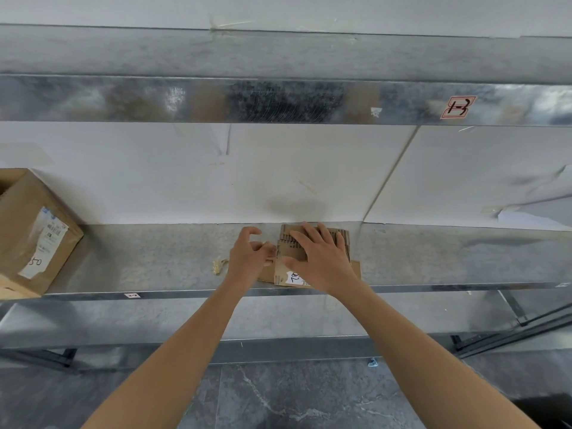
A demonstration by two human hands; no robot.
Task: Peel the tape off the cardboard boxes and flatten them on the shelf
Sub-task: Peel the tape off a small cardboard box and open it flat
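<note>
A small flattened cardboard box [346, 243] lies on the metal shelf [154, 258], near its front edge and just right of centre, with a white handwritten label at its near end. My right hand [318, 258] presses flat on top of it, fingers spread. My left hand [250, 255] is at the box's left edge, fingers curled and pinching a flap or strip there; which one I cannot tell. A crumpled bit of peeled tape [219, 265] lies on the shelf just left of my left hand.
A larger brown cardboard box [34, 230] with white shipping labels stands at the shelf's far left. A higher metal shelf [278, 100] with a red-bordered tag [457, 107] runs overhead. White paper covers the back wall. Dark tiled floor lies below.
</note>
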